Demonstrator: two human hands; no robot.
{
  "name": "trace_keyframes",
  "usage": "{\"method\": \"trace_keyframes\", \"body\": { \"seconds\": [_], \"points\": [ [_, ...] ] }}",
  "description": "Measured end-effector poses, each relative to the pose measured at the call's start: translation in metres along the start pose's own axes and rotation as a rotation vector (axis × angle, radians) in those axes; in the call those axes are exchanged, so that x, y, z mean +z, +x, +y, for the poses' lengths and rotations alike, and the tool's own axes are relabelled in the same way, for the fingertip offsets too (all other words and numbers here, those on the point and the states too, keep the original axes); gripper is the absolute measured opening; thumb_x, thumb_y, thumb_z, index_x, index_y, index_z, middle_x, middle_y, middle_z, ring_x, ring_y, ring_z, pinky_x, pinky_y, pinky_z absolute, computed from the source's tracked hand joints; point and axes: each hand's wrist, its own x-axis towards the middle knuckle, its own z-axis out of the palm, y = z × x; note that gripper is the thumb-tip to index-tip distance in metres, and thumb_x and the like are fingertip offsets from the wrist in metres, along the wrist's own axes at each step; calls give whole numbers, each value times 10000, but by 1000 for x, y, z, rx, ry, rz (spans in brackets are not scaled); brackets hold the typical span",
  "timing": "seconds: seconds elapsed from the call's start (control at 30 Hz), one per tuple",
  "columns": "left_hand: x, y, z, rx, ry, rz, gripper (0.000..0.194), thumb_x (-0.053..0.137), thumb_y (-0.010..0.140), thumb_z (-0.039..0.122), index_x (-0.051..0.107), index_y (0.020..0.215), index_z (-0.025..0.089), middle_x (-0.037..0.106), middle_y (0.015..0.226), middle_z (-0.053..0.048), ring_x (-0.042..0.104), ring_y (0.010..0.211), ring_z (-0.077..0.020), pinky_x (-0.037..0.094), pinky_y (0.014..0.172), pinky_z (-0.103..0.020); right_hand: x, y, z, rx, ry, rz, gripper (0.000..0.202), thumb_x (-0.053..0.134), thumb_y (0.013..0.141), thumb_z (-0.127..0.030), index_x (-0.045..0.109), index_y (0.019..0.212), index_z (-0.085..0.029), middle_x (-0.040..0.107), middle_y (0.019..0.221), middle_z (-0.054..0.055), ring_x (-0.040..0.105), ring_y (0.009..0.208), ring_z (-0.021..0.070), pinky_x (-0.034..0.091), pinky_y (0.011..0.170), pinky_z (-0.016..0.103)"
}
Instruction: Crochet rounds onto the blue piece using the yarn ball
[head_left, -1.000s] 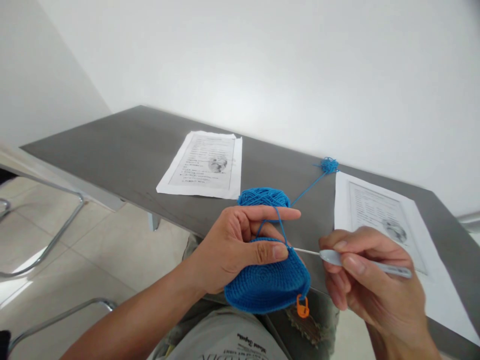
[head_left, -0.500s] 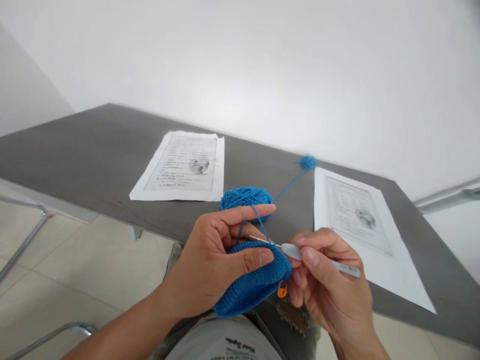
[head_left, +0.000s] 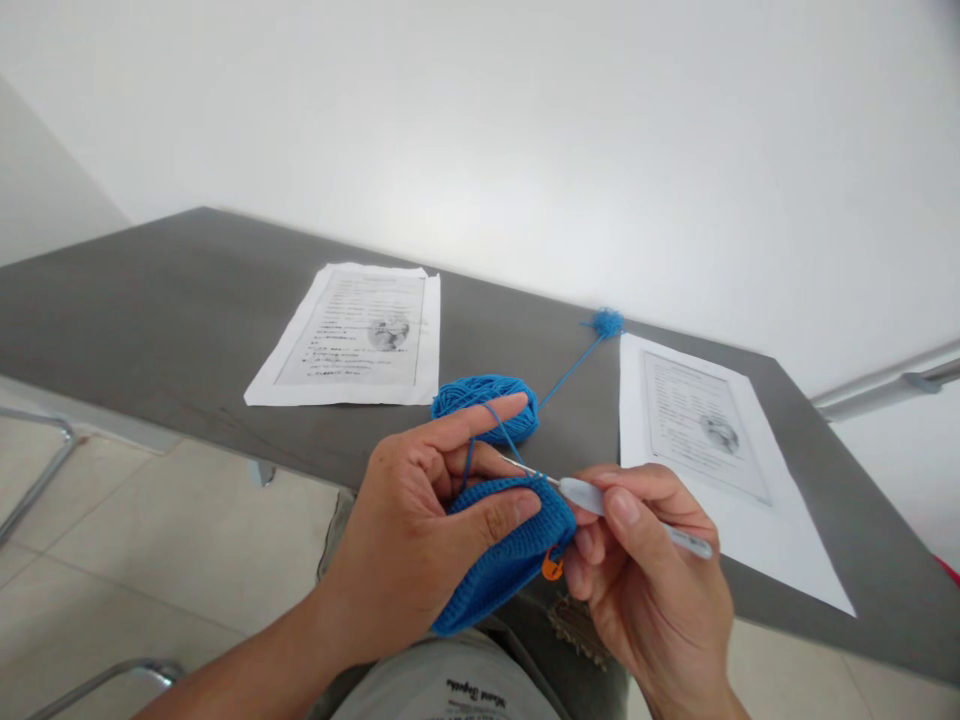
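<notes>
My left hand [head_left: 427, 530] pinches the top edge of a blue crocheted piece [head_left: 517, 540], thumb in front. Its index finger is stretched out with blue yarn [head_left: 504, 432] looped over it, running down to the work. Between thumb and fingers my right hand [head_left: 652, 560] grips a crochet hook [head_left: 581, 494] with a pale grey handle. The metal shaft passes by the piece's upper edge, its tip pointing left near my left fingers. An orange stitch marker [head_left: 553, 567] hangs from the piece's right side. Just behind my left index finger lies a skein of blue yarn [head_left: 517, 395].
A printed sheet [head_left: 300, 370] lies on the grey table [head_left: 150, 300] at left, and another printed sheet [head_left: 787, 560] at right. A small blue yarn tangle [head_left: 607, 322] sits near the wall, joined by a strand to the skein. Metal chair tubes [head_left: 45, 470] stand at lower left.
The whole view has shifted slightly, so the table and sheets sit a little further left. The hook's tip has tilted up a little at the edge; both hands keep their hold.
</notes>
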Motion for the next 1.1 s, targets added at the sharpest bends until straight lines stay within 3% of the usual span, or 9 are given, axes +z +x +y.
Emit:
{"method": "trace_keyframes", "body": {
  "seconds": [0.17, 0.33, 0.57, 0.77, 0.9, 1.1],
  "points": [
    [1, 0, -1, 40, 25, 29, 791, 888, 723, 9, 715, 1472, 192, 869, 821, 4, 742, 695, -114, 535, 646, -155, -3, 1, 0, 2, -26, -15, 37, 876, 916, -254, 861, 948, -247, 815, 720, -13, 772, 512, 130, 651, 516, 173],
    [1, -1, -1, 29, -8, 37, 856, 881, 720, -7, 662, 1526, 182, 866, 814, 2, 738, 679, -109, 538, 633, -146, -2, 2, -1, -42, -82, -9, 67, 895, 900, -276, 867, 957, -253, 809, 706, -7, 772, 506, 144, 643, 492, 171],
    [0, 2, -5, 42, -76, 23, 795, 884, 735, -11, 707, 1479, 206, 856, 813, 12, 733, 665, -93, 524, 606, -126, 1, 0, -5, -163, -242, 13, 79, 893, 903, -264, 877, 981, -262, 800, 770, -6, 765, 524, 135, 660, 523, 201],
    [3, -1, -11, 163, -28, 88, 785, 853, 734, -67, 737, 1446, 245, 855, 799, 45, 758, 708, -86, 547, 657, -109, -3, 0, -5, -244, -400, 18, 82, 855, 942, -261, 872, 1022, -268, 787, 773, 1, 776, 589, 138, 660, 578, 221],
    [4, -2, -9, 163, -38, 99, 840, 852, 734, -69, 691, 1502, 232, 855, 792, 42, 755, 698, -83, 553, 670, -111, 0, 3, -6, -154, -283, 24, 77, 886, 907, -273, 872, 975, -242, 796, 721, 12, 766, 535, 152, 660, 530, 228],
    [-4, 1, -4, 5, -156, -34, 905, 893, 696, -40, 654, 1537, 195, 820, 758, 29, 702, 636, -85, 522, 593, -123, 4, 2, -4, 26, -73, 16, 100, 892, 903, -318, 864, 954, -237, 797, 642, 6, 740, 447, 141, 614, 468, 162]
  ]
}}
